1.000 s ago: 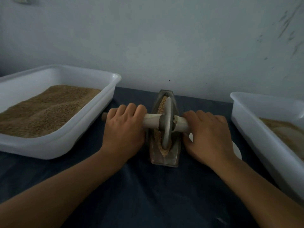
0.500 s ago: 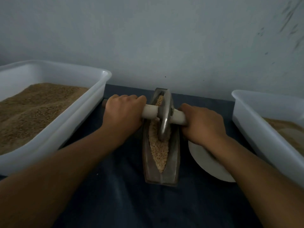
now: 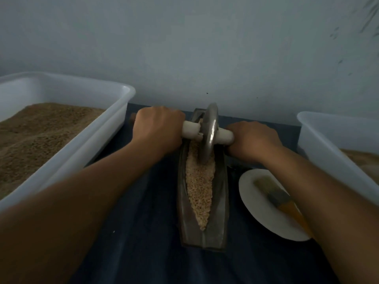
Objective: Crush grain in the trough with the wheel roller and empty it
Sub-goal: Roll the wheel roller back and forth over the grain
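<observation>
Our left hand [image 3: 159, 131] and right hand [image 3: 253, 140] have fingers wrapped round the white handle either side of the wheel roller [image 3: 209, 133], at the trough's [image 3: 182, 201] far end. It looks heavy, rigid; loose grain [image 3: 200, 187] could spill.

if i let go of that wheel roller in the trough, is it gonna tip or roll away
Probably tips: the wheel roller stands on a thin metal rim, held upright only by the left hand and right hand gripping its handles. It would likely roll along the narrow trough rather than sideways. Solid-looking metal suggests it is heavy for its size.
</observation>
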